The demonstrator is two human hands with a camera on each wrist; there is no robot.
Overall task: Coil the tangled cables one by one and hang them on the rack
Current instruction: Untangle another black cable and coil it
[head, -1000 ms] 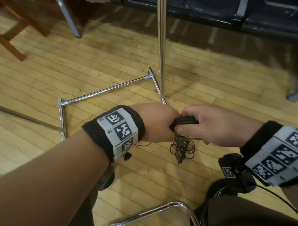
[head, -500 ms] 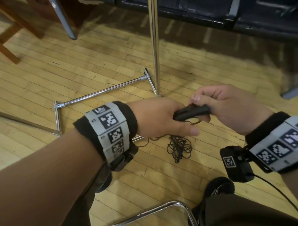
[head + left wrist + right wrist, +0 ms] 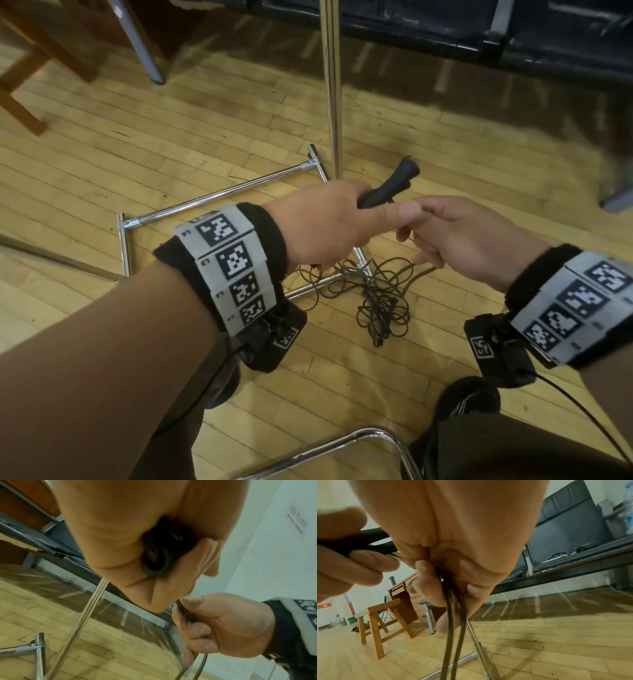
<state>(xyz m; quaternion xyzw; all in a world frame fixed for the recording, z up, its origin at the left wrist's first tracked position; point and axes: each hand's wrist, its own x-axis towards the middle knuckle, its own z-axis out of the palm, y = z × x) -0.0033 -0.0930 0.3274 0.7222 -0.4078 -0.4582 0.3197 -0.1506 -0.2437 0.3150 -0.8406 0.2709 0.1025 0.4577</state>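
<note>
A: What could go wrong from here?

B: I'd worry about the tangled cable (image 3: pixel 378 301) on the floor. It lies against the foot of the rack (image 3: pixel 330 89), with strands crossing the rack's chrome base bar. If the loose length is drawn up fast, a knot could catch on that bar or cinch tighter.

A: And the part already wound?

B: The left hand (image 3: pixel 325 226) has its fingers wrapped round a black bundle of coils (image 3: pixel 387 192), held above the rack's base, just in front of the pole. The bundle sticks out past the fist, so a slack grip could let the loops spring open.

A: What about the other one?

B: The right hand (image 3: pixel 462 240) is just beside the left, fingers curled round thin dark strands (image 3: pixel 453 635) that run down toward the tangle by the rack's foot. The right wrist view shows two strands passing between its fingers. If they are two separate runs, I'd guess winding both at once could fold the tangle into the coil.

A: Anything hung on the rack?

B: Nothing hanging is in view.
</note>
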